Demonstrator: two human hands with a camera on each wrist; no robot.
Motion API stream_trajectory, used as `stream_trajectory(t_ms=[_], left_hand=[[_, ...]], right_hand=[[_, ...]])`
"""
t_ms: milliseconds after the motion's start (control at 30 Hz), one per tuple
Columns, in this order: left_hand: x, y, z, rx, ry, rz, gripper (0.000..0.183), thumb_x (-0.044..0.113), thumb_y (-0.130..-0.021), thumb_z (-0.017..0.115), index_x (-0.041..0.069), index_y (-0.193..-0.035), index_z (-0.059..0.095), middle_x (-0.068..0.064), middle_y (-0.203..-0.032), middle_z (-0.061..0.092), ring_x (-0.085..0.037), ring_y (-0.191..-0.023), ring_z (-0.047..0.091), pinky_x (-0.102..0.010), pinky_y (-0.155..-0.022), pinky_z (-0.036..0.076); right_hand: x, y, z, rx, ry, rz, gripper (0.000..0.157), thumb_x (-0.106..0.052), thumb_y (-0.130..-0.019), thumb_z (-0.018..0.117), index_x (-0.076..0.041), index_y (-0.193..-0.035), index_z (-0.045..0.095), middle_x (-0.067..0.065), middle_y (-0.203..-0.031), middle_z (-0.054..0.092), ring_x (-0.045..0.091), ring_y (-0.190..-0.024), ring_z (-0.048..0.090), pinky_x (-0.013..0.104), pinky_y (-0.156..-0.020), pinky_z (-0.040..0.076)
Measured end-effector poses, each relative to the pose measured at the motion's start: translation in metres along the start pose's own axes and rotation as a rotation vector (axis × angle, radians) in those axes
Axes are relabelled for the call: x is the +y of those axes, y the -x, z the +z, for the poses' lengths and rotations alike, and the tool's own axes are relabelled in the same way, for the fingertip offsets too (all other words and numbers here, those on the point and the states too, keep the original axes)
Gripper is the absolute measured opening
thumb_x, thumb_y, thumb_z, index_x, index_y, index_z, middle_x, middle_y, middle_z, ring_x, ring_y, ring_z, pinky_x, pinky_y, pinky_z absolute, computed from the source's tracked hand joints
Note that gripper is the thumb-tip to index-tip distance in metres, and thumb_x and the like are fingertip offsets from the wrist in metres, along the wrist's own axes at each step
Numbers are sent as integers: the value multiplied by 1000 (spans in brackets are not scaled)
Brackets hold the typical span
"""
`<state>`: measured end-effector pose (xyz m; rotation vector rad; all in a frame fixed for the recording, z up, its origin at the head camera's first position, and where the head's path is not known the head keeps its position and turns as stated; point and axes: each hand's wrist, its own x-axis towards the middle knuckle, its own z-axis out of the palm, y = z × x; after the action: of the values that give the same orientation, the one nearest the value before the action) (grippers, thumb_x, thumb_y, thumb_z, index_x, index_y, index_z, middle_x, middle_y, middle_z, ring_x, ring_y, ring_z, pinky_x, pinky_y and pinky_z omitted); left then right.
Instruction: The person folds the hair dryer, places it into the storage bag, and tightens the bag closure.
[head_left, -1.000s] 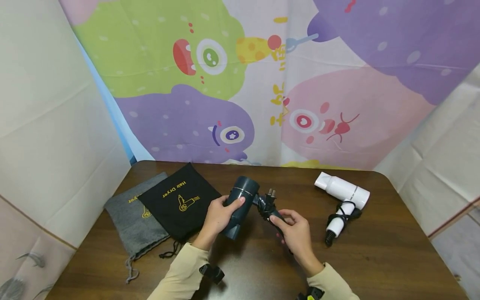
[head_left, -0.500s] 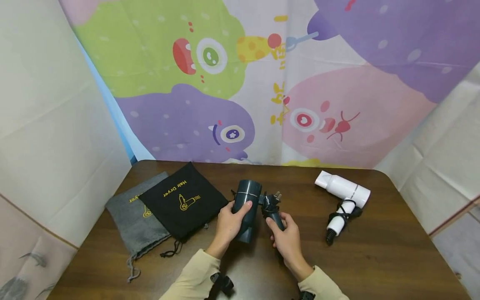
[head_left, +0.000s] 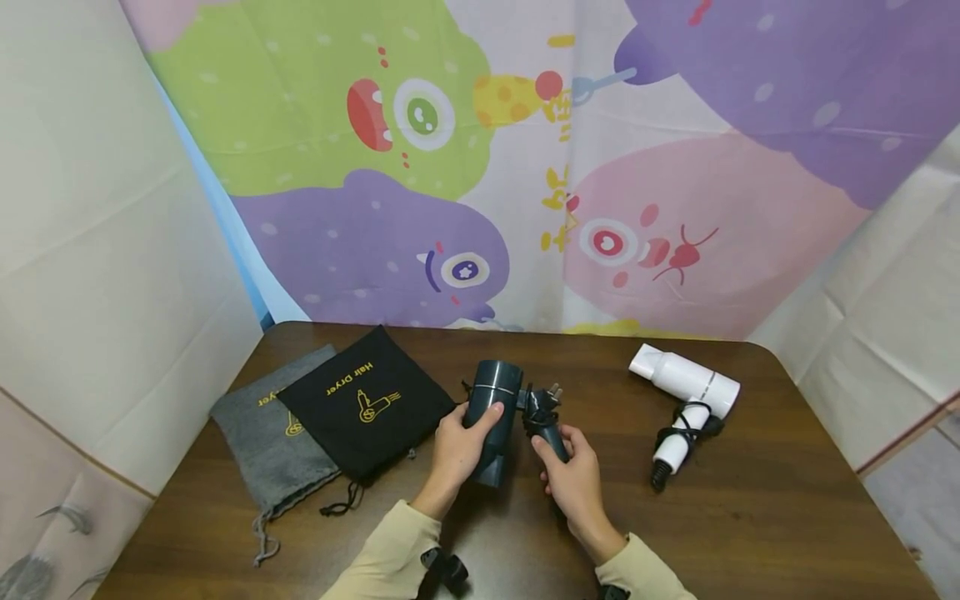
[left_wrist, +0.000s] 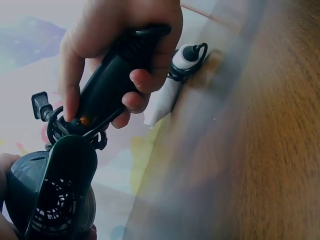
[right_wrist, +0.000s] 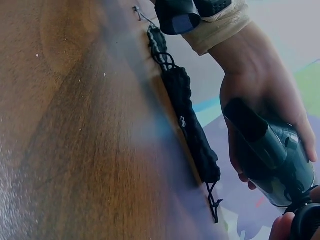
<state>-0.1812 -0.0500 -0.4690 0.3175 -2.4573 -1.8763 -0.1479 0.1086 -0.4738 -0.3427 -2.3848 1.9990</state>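
Observation:
A dark teal hair dryer [head_left: 496, 387] is held off the table between both hands in the head view. My left hand [head_left: 457, 446] grips its barrel, thumb on top and fingers wrapped beneath. My right hand [head_left: 573, 479] grips the handle [head_left: 552, 439], which stands beside the barrel. A black cord is wound around the handle near the joint, and the plug [head_left: 556, 391] sticks out of it. In the left wrist view the right hand [left_wrist: 125, 55] curls round the handle, above the nozzle [left_wrist: 60, 195] and its grille. The right wrist view shows the left hand [right_wrist: 265, 90] around the barrel [right_wrist: 280, 170].
To the left, a black drawstring pouch [head_left: 375, 408] marked "Hair Dryer" overlaps a grey pouch [head_left: 277, 433]. A white hair dryer [head_left: 690, 379] with its cord wrapped lies on the right of the brown table [head_left: 780, 517]. A cartoon-printed cloth [head_left: 525, 275] hangs behind.
Compared with one second ago, the dryer's barrel is more upright and slightly farther right. The left hand moved right and the right hand moved left. Little differs over the last half second.

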Motion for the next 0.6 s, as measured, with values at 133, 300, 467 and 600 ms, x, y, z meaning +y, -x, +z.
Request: stream_trajectory(t_ms=[133,300,467,600], left_hand=[[2,2,-1,7,9,4,65,50,-87,66,-3,-125,60,-18,-103,69,-22,-84,66,-38,-78,54],[2,4,0,16,17,12,66,51,-87,67,-2,-126,59,-18,-103,69,-22,-83,66,-37,-76,54],[3,7,0,21,29,15,69,52,-87,66,-3,-128,58,-18,-104,69,-21,-83,66,-37,-75,54],[4,9,0,43,40,14,67,52,-87,66,-2,-126,59,-17,-103,70,-20,-82,66,-35,-75,54]], right_hand=[[-1,2,1,13,-8,-5,48,-24,-93,65,1,-131,49,18,-101,64,15,-57,54,23,-46,46],[0,4,3,39,-26,-13,48,-24,-93,65,1,-130,49,17,-101,64,15,-57,55,23,-46,46],[0,7,6,77,-20,-27,50,-27,-93,66,1,-130,50,19,-106,62,17,-62,58,22,-50,48],[-2,9,8,95,-8,-42,50,-27,-92,67,1,-130,50,20,-108,62,20,-65,60,22,-52,49]])
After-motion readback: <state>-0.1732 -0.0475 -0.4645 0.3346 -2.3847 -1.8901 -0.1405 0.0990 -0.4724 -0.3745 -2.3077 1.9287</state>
